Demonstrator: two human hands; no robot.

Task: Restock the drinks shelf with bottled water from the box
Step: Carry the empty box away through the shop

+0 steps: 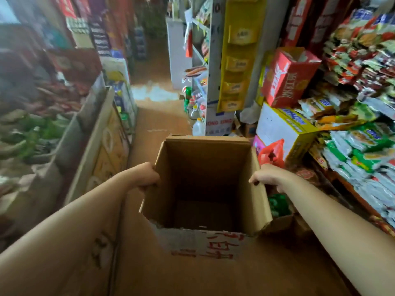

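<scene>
I see the box (205, 184) open and empty in the aisle — left hand (147, 178) and right hand (261, 178) each curled over a side wall.

Centre of the frame, a cardboard box (205, 184) sits open-topped in the aisle, nothing to be seen inside it. The left hand (147, 177) grips its left wall, the right hand (259, 178) grips its right wall. Down the left side runs a produce bin (42, 116). Right side, snack packets (363, 146) are stacked on shelving, with a carton (288, 77) above another carton (282, 129) just beyond the box's right corner. Behind the box, upper centre, stands a shelf end (213, 71) with a hanging rack (239, 54) to its right and a jug (198, 127) at its foot.
</scene>
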